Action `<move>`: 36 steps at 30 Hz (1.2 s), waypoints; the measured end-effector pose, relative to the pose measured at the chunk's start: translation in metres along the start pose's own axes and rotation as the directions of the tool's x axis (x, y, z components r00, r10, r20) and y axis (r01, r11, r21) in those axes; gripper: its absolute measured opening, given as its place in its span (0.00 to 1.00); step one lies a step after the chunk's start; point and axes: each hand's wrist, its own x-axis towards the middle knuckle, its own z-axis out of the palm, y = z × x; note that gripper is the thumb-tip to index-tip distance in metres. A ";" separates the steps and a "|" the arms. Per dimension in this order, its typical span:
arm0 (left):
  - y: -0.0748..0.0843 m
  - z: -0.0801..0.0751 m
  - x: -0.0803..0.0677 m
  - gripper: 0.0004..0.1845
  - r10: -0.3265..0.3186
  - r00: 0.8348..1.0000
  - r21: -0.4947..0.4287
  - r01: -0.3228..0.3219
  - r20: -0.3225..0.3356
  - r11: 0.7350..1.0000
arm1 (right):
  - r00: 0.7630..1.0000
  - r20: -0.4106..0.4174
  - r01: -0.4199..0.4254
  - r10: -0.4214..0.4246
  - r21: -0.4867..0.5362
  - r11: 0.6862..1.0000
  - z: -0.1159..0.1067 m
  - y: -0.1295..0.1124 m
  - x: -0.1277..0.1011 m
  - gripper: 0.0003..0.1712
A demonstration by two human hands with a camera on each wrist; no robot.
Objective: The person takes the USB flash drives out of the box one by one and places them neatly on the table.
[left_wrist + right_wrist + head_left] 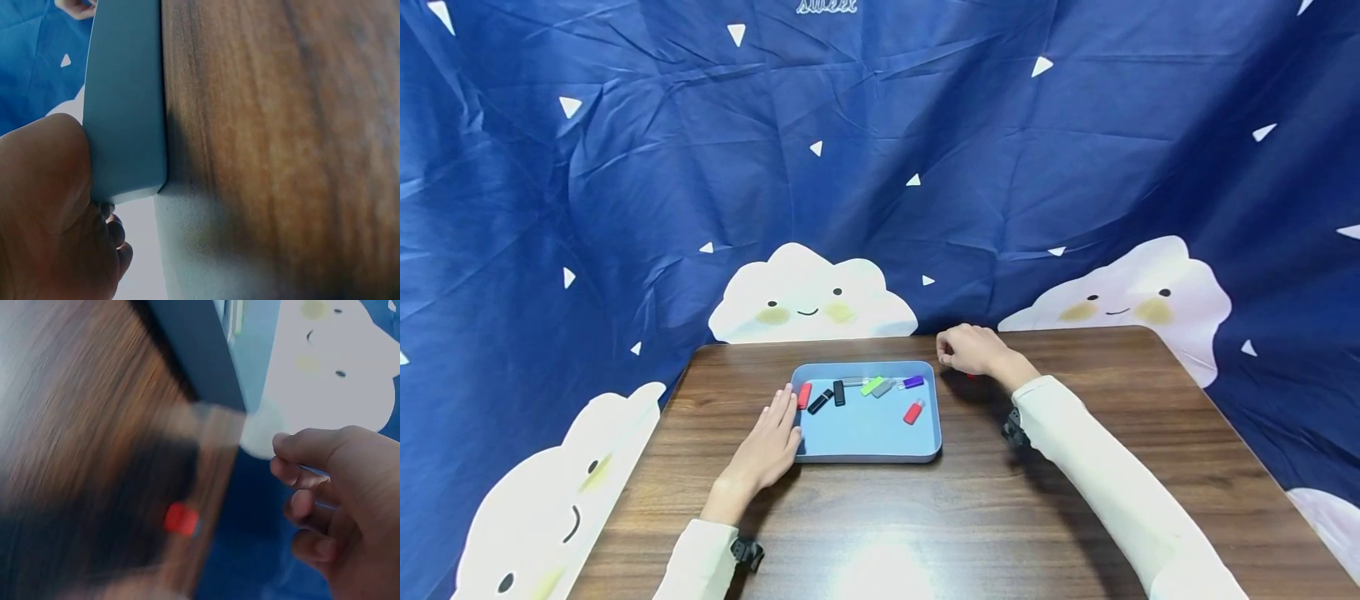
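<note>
A shallow blue tray [867, 457] lies on the table with several USB flash drives in it. My left hand [769, 442] lies along the tray's left rim, its fingers straight; in the left wrist view the thumb side touches the tray wall [125, 94]. Just beyond the tray's right back corner, my right hand [970, 348] is raised above the table. Its thumb and forefinger pinch a blurred, see-through pale piece [219, 427], whose kind I cannot tell. Below that hand a red flash drive [181, 519] lies on the wood, mostly hidden in the head view.
Inside the tray, black drives [821, 402], a lime one [872, 386], a grey one [882, 388] and a purple one [912, 382] lie toward the back; a red one [913, 412] is nearer the right. A blue curtain [865, 167] hangs behind the wooden table [1112, 400].
</note>
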 end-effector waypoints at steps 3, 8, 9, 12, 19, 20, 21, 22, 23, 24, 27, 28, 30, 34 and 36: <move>0.000 -0.001 0.000 0.34 0.001 1.000 -0.004 -0.001 0.003 1.000 | 1.000 0.006 0.029 -0.028 -0.019 0.999 -0.005 -0.017 0.003 0.07; 0.000 0.000 0.001 0.35 -0.007 1.000 -0.011 0.007 0.017 1.000 | 0.998 0.026 0.050 -0.049 -0.041 0.998 -0.010 -0.042 0.011 0.06; 0.001 0.000 0.001 0.35 -0.004 1.000 -0.014 0.004 0.013 1.000 | 0.998 0.029 0.052 -0.050 -0.046 0.998 -0.011 -0.046 0.013 0.06; 0.001 -0.001 0.000 0.34 0.006 1.000 -0.019 -0.006 -0.007 1.000 | 0.998 0.039 0.055 -0.053 -0.057 0.997 -0.011 -0.057 0.018 0.07; 0.000 0.001 -0.001 0.34 0.018 0.999 -0.025 -0.019 -0.026 1.000 | 0.996 0.074 0.063 -0.057 -0.075 0.995 -0.006 -0.071 0.028 0.07; 0.000 0.001 0.000 0.34 0.016 1.000 -0.023 -0.016 -0.021 1.000 | 0.996 0.079 0.056 -0.050 -0.073 0.996 -0.005 -0.073 0.029 0.06; -0.001 0.001 0.000 0.34 0.014 1.000 -0.022 -0.014 -0.017 1.000 | 0.995 0.085 0.051 -0.045 -0.071 0.996 -0.004 -0.074 0.030 0.06; -0.001 0.001 0.000 0.34 0.010 1.000 -0.019 -0.010 -0.011 1.000 | 0.995 0.091 0.044 -0.038 -0.067 0.997 -0.003 -0.076 0.031 0.06; -0.001 0.000 0.000 0.34 0.006 1.000 -0.017 -0.006 -0.006 1.000 | 0.995 0.099 0.037 -0.030 -0.062 0.997 -0.002 -0.077 0.032 0.06; -0.001 0.000 0.001 0.34 0.004 1.000 -0.014 -0.004 -0.003 1.000 | 0.994 0.109 0.029 -0.023 -0.058 0.998 -0.001 -0.078 0.033 0.06; 0.000 0.000 0.001 0.34 0.000 1.000 -0.008 0.000 0.003 1.000 | 0.991 0.132 0.011 -0.004 -0.053 0.999 0.002 -0.081 0.035 0.06; 0.000 0.000 0.001 0.34 -0.002 1.000 -0.006 0.003 0.007 1.000 | 0.990 0.138 0.005 0.003 -0.053 0.999 0.003 -0.082 0.035 0.06; 0.000 -0.001 0.001 0.34 -0.002 1.000 -0.004 0.002 0.010 1.000 | 0.989 0.146 -0.006 0.015 -0.059 0.998 0.006 -0.084 0.036 0.06; 0.000 0.000 0.001 0.34 -0.004 1.000 -0.009 0.004 0.013 1.000 | 0.986 0.162 -0.033 0.045 -0.076 0.997 0.011 -0.089 0.038 0.09; 0.000 0.000 0.001 0.34 -0.002 1.000 -0.012 0.002 0.008 1.000 | 0.983 0.174 -0.048 0.062 -0.083 0.995 0.015 -0.091 0.038 0.12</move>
